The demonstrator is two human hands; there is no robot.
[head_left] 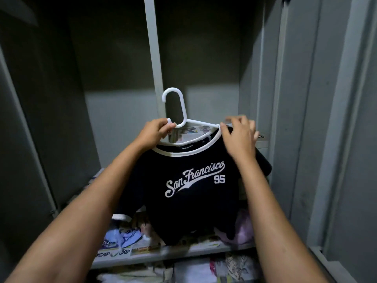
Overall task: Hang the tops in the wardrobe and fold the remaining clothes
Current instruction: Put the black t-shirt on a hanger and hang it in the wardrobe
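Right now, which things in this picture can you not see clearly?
Head view only:
- Hanger: its left shoulder is hidden by the left hand.
- T-shirt: its right shoulder is hidden by the right hand.
- Neck label: too small to read.
- Wardrobe: no hanging rail is visible.

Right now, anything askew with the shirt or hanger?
Yes. The shirt sits lopsided on the hanger: its right shoulder is on, while the left side slumps with its sleeve hanging low. The hook is on no rail.

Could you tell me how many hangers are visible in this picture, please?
1: a white hanger inside the dark San Francisco top, gripped by the left hand in front of the wardrobe. No others show.
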